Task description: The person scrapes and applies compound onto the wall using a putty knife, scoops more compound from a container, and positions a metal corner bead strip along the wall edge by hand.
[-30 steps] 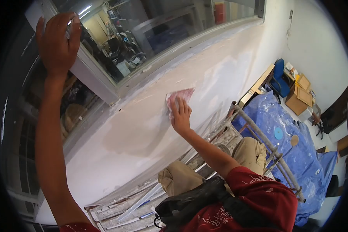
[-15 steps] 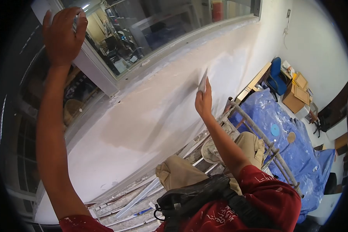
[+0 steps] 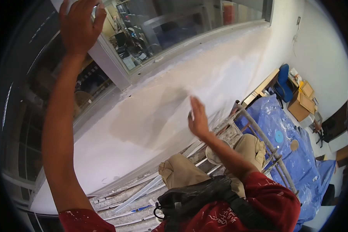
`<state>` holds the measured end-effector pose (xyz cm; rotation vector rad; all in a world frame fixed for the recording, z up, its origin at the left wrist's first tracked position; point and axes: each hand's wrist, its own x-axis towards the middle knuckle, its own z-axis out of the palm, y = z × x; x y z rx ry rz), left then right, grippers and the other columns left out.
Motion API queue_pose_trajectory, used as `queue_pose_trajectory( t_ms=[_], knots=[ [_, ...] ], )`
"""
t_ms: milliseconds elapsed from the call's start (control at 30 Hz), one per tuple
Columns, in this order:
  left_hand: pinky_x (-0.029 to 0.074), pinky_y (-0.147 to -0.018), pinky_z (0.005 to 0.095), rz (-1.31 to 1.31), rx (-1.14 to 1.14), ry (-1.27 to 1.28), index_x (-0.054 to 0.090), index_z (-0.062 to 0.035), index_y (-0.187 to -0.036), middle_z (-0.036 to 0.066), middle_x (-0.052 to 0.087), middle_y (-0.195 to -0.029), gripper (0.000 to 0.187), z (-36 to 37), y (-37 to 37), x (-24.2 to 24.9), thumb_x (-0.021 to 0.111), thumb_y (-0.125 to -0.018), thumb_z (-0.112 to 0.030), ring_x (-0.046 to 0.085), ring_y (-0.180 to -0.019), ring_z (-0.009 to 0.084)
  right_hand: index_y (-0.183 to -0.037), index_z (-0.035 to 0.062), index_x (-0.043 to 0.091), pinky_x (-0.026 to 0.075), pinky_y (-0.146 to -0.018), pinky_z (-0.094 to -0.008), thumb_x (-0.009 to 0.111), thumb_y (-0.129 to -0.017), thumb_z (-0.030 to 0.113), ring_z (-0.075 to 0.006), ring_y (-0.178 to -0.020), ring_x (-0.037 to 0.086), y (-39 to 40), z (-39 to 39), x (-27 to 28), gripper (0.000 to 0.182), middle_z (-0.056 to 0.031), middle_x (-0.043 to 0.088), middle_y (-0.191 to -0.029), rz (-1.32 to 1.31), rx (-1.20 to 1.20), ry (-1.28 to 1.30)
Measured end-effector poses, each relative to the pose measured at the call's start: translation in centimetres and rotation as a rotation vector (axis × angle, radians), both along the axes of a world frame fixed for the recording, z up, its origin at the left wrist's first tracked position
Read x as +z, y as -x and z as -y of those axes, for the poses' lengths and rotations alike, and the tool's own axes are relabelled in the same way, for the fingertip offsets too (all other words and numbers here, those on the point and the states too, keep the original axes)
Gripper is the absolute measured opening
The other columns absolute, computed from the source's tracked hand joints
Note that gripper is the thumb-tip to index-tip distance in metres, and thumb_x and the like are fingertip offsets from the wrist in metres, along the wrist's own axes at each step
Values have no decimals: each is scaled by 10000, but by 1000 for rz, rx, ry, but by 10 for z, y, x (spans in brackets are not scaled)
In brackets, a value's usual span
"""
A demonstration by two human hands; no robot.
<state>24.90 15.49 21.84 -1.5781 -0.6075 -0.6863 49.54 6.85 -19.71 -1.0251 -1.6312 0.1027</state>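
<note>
At the top left, my left hand [image 3: 81,29] is raised against the pale window post [image 3: 111,63], its fingers curled over it and partly cut off by the view's edge. My right hand [image 3: 198,119] is close to the wall [image 3: 143,120], blurred by motion. Its fingers are closed round a thin, flat, pale scraper, which is now nearly lost in the blur. A damp-looking beige patch and whiter smooth areas cover the wall below the window. A round tub [image 3: 216,154] stands behind my right forearm, near my knees.
I sit on slatted, plaster-spattered scaffold planks [image 3: 143,193] with a metal rail [image 3: 265,141] to the right. Beyond lie a blue tarp [image 3: 297,170], a blue chair [image 3: 284,83] and cardboard boxes [image 3: 299,106]. A black bag [image 3: 197,193] rests at my waist.
My right hand has swept down and left along the wall, and the scraper has turned. The view has shifted slightly; my left hand stays at the post.
</note>
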Motion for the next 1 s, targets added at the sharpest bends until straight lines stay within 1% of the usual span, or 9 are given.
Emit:
queue_pose_trajectory(
  t_ms=[167, 300, 500, 567, 633, 700, 767, 933, 1000],
  knots=[
    [268, -1127, 448, 10, -11, 16, 668, -136, -1076, 20, 696, -1065, 204, 1, 1, 3, 590, -933, -258, 639, -1044, 203, -1497, 23, 314, 320, -1054, -523, 548, -763, -94, -443, -1333, 357, 5, -59, 3, 779, -253, 341, -1483, 94, -170, -172],
    [282, -1120, 453, 9, -25, 33, 671, -135, -1078, 23, 697, -1063, 210, -2, 1, 2, 598, -927, -261, 640, -1040, 211, -1447, 170, 423, 320, -981, -595, 605, -834, 98, -425, -1301, 378, 80, -61, -89, 643, -223, 364, -1459, 300, -133, -123],
    [314, -1100, 464, 9, -8, 25, 667, -112, -1085, 44, 694, -1078, 232, 5, -1, 2, 603, -923, -266, 640, -1042, 229, -1425, 103, 462, 351, -1047, -573, 558, -840, 46, -374, -1352, 395, 18, 27, -190, 596, -226, 387, -1473, 575, 329, 560],
    [317, -1098, 469, -2, 57, 20, 669, -101, -1106, 65, 693, -1100, 259, 4, 1, 1, 611, -919, -271, 640, -1061, 235, -1343, 66, 533, 390, -1066, -488, 559, -826, 44, -383, -1299, 462, -3, 36, -198, 518, -251, 456, -1416, 17, 348, 871],
    [370, -1035, 497, 16, -74, 67, 615, -48, -1009, 128, 615, -948, 248, 9, -6, 0, 567, -867, -246, 597, -912, 306, -1085, 12, 638, 509, -842, -353, 560, -790, 2, -241, -960, 642, -30, 34, -201, 305, -113, 662, -1062, -673, 385, 1098],
    [350, -1045, 529, 38, -164, 71, 594, -21, -939, 157, 577, -860, 221, 15, -17, -1, 542, -841, -212, 577, -851, 338, -1003, -9, 609, 487, -679, -360, 550, -820, 66, -205, -782, 619, -51, 47, -137, 206, -93, 631, -855, -1113, 556, 1119],
    [258, -1126, 565, 70, -207, 42, 606, -20, -894, 152, 580, -837, 173, 21, -26, -4, 537, -841, -170, 582, -879, 331, -957, 5, 610, 476, -663, -334, 556, -810, 67, -170, -761, 598, -59, 35, -157, 169, -53, 598, -823, -708, 511, 732],
    [291, -1114, 549, 61, -208, -32, 608, -32, -911, 137, 590, -843, 166, 6, -15, -5, 580, -826, -172, 582, -900, 327, -797, 66, 642, 408, -560, -265, 577, -811, 31, -119, -616, 543, -68, 63, -75, 75, 1, 576, -695, -1126, 458, 1061],
    [289, -1116, 547, 73, -191, -39, 612, -39, -918, 133, 598, -860, 167, 6, -8, -10, 595, -827, -177, 586, -910, 324, -807, 60, 647, 406, -559, -260, 567, -831, 54, -109, -619, 536, -86, 64, -76, 83, -2, 576, -704, -542, 274, 880]
  ],
)
